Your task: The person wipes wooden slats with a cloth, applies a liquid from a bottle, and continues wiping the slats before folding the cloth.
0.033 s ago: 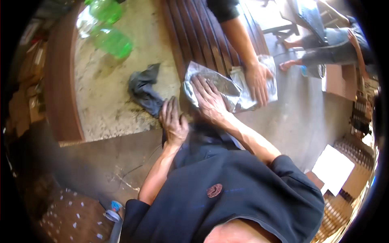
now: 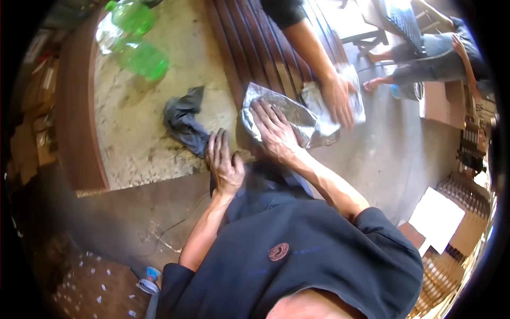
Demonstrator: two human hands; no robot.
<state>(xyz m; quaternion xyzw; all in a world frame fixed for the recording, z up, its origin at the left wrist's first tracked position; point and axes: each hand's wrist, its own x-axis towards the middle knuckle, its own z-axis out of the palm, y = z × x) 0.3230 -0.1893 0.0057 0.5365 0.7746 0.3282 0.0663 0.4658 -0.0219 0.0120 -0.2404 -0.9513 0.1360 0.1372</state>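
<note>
My right hand (image 2: 274,130) lies flat, fingers stretched, on a crumpled silvery sheet (image 2: 249,114) at the near end of a dark brown slatted wooden panel (image 2: 255,53). At the worktable's near edge rests my left hand (image 2: 226,162), its fingers extended and nothing gripped. Just beyond those fingertips is a bunched dark grey cloth (image 2: 183,119). Across from me, a co-worker's hand (image 2: 338,98) reaches in from the far side and presses on another pale, shiny sheet (image 2: 313,101) to the right of mine. Both of my hands look smudged dark.
Green plastic bottles (image 2: 141,58) lie at the worktable's (image 2: 186,53) far left, inside a raised brown board (image 2: 79,111). Another person (image 2: 425,66) sits at the far right, near a cardboard box (image 2: 443,103). A white sheet (image 2: 436,219) lies at right among stacked brown pieces.
The co-worker's hand has shifted slightly away from me, and the sheet under it looks blurred. My hands stay in place; the whole view has moved a little.
</note>
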